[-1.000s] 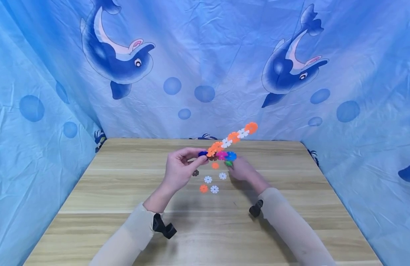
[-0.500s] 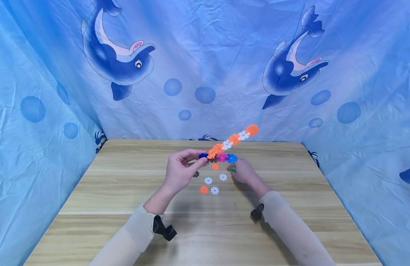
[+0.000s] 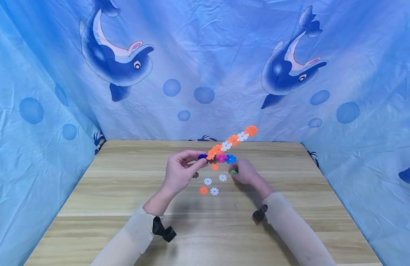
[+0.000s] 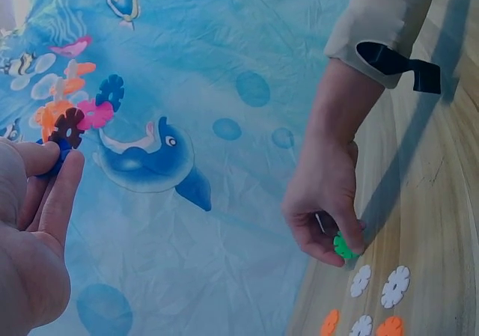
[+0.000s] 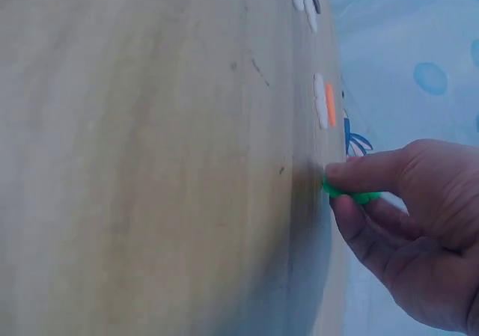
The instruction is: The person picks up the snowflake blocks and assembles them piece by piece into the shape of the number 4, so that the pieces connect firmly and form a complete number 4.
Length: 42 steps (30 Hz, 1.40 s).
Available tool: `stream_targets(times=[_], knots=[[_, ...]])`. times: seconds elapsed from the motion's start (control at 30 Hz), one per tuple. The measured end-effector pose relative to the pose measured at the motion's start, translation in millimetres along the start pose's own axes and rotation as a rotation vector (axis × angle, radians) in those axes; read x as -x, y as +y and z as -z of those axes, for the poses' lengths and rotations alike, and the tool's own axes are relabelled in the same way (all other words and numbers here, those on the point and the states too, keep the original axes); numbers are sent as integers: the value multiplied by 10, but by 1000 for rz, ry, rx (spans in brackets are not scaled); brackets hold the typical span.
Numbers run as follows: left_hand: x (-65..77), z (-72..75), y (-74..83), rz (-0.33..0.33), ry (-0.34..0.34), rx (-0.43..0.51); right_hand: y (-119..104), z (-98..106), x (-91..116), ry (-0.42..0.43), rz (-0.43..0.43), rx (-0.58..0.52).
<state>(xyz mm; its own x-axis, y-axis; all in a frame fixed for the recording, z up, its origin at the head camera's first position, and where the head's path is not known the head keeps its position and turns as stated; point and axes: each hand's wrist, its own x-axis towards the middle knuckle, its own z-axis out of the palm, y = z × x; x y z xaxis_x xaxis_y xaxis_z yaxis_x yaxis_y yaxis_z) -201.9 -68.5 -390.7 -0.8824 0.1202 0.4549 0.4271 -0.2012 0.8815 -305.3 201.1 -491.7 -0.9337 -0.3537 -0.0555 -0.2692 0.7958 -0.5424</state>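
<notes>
My left hand (image 3: pixel 179 173) pinches a dark blue snowflake disc (image 4: pixel 54 164), part of an assembly of interlocking plastic snowflake discs held above the table. From there a row of orange and white discs (image 3: pixel 233 140) slants up to the right. A brown disc (image 4: pixel 69 129), a pink disc (image 3: pixel 221 158) and a lighter blue disc (image 3: pixel 230 159) form a shorter arm. Low at the tabletop, my right hand (image 3: pixel 245 173) holds a green snowflake disc (image 5: pixel 364 197) between thumb and fingers, apart from the assembly. Fingers partly hide the green and dark blue discs.
Loose snowflake discs lie on the wooden table (image 3: pixel 125 192) between the hands: white (image 3: pixel 214 191), orange (image 3: pixel 203 190) and a dark brown one (image 3: pixel 196 175) partly behind the left thumb. A blue dolphin-print curtain (image 3: pixel 205 66) encloses the table's back and sides.
My right hand has shifted slightly right and down with the green disc, away from the assembly's blue end. The left hand and its assembly stay nearly still.
</notes>
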Motion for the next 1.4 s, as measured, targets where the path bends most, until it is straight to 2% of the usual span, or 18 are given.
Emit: stream_targets(times=[0.13,0.3,0.47,0.7,1.07,1.4], knots=[[8,26,-10,12,1,-4,7,53,81,42,14,-56],[7,51,-11,15,6,7,-47,221,195,143,49,-157],[13,58,2,4,15,20,-280,422,351,194,87,-319],[19,63,8,-5,13,22,-587,617,526,245,186,-499],[12,99,-7,-10,34,8,-853,789,767,436,405,-647],[4,108,-9,-20,34,19,-928,793,864,458,485,-666]])
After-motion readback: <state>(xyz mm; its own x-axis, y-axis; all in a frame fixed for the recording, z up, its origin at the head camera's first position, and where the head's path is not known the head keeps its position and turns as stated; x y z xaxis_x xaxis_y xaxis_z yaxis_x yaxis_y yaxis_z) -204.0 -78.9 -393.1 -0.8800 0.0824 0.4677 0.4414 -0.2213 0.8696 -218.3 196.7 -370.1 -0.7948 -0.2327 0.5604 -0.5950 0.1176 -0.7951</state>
